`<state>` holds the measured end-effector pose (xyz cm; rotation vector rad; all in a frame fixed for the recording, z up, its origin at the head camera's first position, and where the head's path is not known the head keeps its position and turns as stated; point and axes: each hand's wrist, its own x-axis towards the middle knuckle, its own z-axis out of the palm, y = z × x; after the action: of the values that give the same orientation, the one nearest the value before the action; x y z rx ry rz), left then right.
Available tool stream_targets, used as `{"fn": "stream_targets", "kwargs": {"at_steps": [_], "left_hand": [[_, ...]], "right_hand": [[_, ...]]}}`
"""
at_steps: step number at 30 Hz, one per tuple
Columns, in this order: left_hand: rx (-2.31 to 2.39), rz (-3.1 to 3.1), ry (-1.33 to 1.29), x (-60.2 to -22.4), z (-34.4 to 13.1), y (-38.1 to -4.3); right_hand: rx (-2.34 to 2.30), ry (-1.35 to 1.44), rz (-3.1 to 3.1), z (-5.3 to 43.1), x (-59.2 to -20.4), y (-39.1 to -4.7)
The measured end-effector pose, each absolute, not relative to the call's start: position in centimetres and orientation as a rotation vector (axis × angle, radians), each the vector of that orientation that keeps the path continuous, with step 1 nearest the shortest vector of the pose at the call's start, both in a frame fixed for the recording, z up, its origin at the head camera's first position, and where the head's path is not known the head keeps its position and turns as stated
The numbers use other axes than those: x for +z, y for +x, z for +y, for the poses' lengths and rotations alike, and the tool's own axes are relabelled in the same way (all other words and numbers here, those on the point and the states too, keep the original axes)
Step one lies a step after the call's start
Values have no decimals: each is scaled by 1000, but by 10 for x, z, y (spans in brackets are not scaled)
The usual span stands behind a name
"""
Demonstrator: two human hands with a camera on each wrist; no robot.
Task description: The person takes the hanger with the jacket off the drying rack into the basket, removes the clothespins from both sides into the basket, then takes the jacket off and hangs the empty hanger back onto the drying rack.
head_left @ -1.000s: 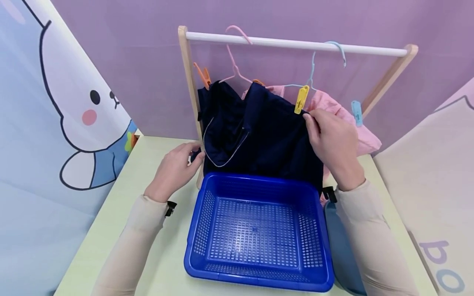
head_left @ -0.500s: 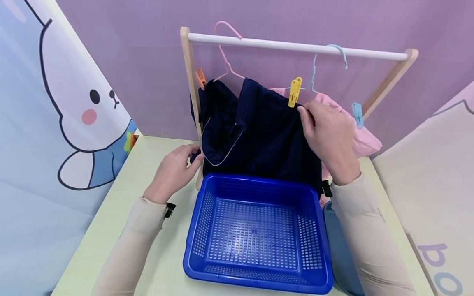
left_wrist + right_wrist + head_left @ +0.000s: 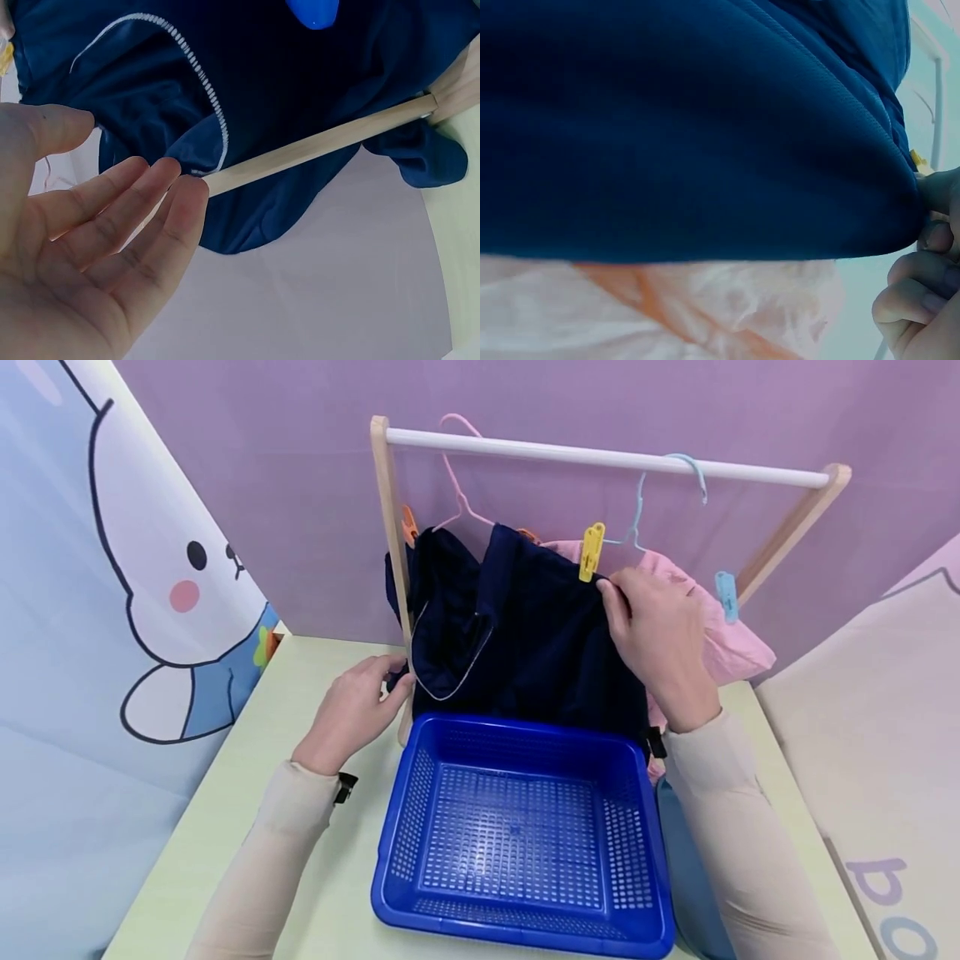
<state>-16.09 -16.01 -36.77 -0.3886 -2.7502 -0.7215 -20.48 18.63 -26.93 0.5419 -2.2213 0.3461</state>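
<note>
A navy zip-neck top [image 3: 555,635] hangs on a pink hanger [image 3: 461,503] at the left of the rack. My right hand [image 3: 663,631] pinches its upper right edge, just below a yellow clothespin [image 3: 592,552]. In the right wrist view, the thumb and fingers [image 3: 911,296] hold the cloth's corner. My left hand [image 3: 356,706] is at the rack's left wooden post [image 3: 394,543], its fingers loosely bent. In the left wrist view, the fingertips [image 3: 191,195] meet the post [image 3: 322,146]; the palm holds nothing. An orange clothespin [image 3: 409,527] sits on the top's left side.
A blue perforated basket [image 3: 517,931] stands in front of the rack. Behind the top, a pink garment [image 3: 738,652] hangs on a light blue hanger [image 3: 637,510], with a blue clothespin [image 3: 726,596] on it. A grey-blue container [image 3: 686,860] is partly hidden under the right forearm.
My right hand has drawn the navy top, the yellow clothespin and the pink hanger a little to the left. My left hand stays by the post.
</note>
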Motion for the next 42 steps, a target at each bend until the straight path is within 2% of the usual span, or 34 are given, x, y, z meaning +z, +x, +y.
{"fn": "stream_targets", "kwargs": {"at_steps": [18,28,42], "left_hand": [[-748,-2746,-374,-367,-162,-162],[-761,-2652,-392,-354,-163,-170],[-676,-2247,-635,-326,-152,-177]], "right_hand": [[443,524,-2177,245,-323,-154],[496,514,-2036,272,-336,-131],[603,426,-1881,301,-342,-107]]}}
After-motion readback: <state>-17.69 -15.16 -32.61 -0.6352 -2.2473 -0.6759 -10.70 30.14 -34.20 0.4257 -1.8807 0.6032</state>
